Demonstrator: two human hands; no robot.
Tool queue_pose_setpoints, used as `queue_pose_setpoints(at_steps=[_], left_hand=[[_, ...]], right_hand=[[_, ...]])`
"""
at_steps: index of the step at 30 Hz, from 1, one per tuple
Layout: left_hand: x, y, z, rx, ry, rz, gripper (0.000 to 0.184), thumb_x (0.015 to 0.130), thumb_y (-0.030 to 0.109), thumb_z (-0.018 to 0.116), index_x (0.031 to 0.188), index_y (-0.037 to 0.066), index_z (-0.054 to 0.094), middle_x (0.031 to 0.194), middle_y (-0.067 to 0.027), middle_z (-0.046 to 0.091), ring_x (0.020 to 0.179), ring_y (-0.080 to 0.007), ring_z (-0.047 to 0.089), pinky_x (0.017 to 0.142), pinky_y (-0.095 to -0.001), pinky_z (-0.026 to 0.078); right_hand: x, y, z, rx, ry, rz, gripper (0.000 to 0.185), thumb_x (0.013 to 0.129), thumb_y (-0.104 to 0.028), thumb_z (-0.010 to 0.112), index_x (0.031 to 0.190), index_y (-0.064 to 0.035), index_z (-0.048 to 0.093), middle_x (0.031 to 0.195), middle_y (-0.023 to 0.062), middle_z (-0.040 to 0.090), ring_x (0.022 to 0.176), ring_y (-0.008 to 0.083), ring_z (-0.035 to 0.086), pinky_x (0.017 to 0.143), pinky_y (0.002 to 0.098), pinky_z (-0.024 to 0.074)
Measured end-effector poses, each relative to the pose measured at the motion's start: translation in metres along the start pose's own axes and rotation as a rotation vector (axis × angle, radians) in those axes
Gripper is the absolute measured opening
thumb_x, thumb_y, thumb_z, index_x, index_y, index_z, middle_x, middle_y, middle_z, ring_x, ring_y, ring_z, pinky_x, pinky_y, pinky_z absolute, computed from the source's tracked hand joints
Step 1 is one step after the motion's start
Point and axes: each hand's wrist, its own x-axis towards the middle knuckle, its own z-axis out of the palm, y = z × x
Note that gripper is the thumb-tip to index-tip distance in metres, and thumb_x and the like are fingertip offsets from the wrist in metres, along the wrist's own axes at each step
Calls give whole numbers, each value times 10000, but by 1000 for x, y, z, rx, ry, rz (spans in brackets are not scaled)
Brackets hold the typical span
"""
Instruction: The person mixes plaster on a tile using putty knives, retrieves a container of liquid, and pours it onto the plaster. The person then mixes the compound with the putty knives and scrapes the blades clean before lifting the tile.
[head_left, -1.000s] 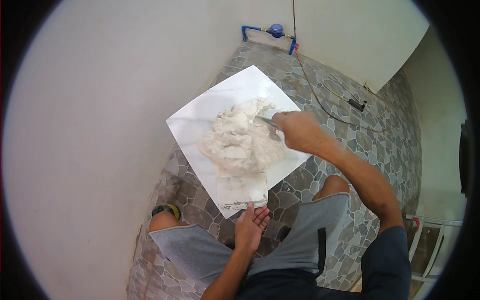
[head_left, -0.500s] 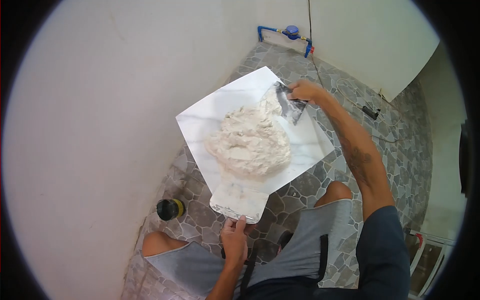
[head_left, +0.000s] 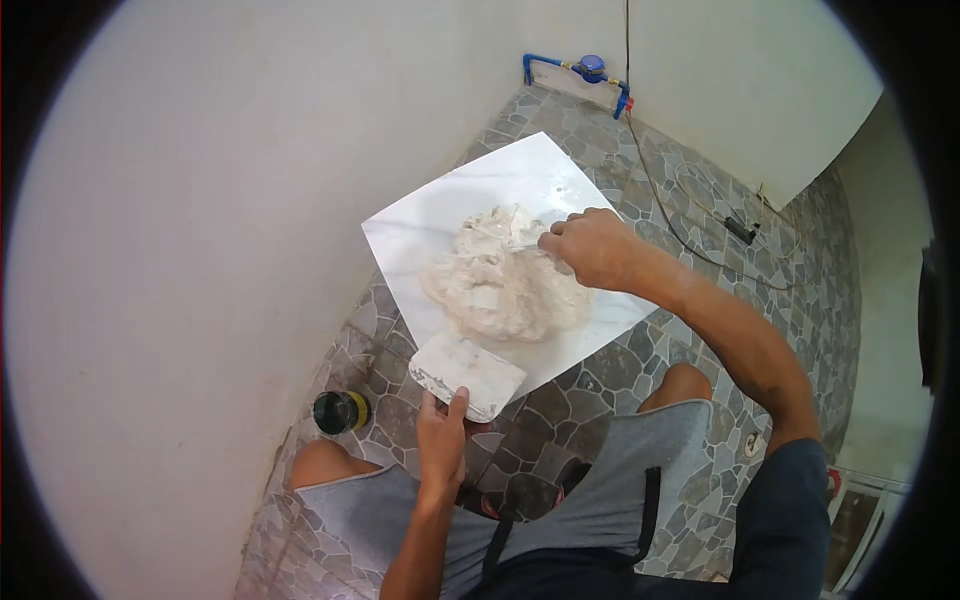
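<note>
A heap of wet off-white putty lies on a white marbled tile. My right hand is closed around a putty knife, seen nearly edge-on at the top of the heap. Its handle is hidden under my fingers. My left hand grips the near edge of a flat, putty-smeared rectangular plate, thumb on top. The plate sits at the tile's near corner, just below the heap. Whether it touches the tile I cannot tell.
A dark jar with a yellow label stands on the stone-patterned floor, left of my knees. Blue pipes with a water meter run along the far wall. A cable with a black connector lies at the right.
My right hand has brought the putty knife from the tile's far right edge in to the heap, turning its blade edge-on. My left hand and the plate have shifted slightly left and tilted.
</note>
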Motion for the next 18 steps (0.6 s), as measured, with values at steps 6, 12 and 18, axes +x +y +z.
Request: queue_pose_setpoints(at_steps=[6, 12, 18], left_hand=[[0, 10, -22, 85, 78, 73, 342, 995, 80, 569, 1320, 9, 492, 1157, -109, 657, 951, -176, 685, 739, -314, 595], [16, 69, -52, 236, 97, 265, 337, 961, 37, 561, 1291, -26, 545, 1153, -92, 654, 1039, -136, 600, 939, -279, 451], [33, 133, -29, 123, 42, 330, 389, 979, 87, 508, 1342, -50, 514, 1240, -123, 633, 1097, -161, 599, 987, -301, 443]], right_hand=[[30, 40, -30, 288, 22, 97, 249, 868, -56, 597, 1102, -77, 681, 933, 134, 714, 885, 295, 681, 802, 425, 522], [101, 154, 29, 818, -68, 270, 276, 909, -105, 618, 1167, -57, 704, 930, 73, 705, 863, 178, 627, 812, 354, 498], [144, 134, 42, 737, -190, 234, 244, 883, -80, 646, 1108, -50, 736, 911, 27, 692, 837, 141, 584, 770, 326, 478]])
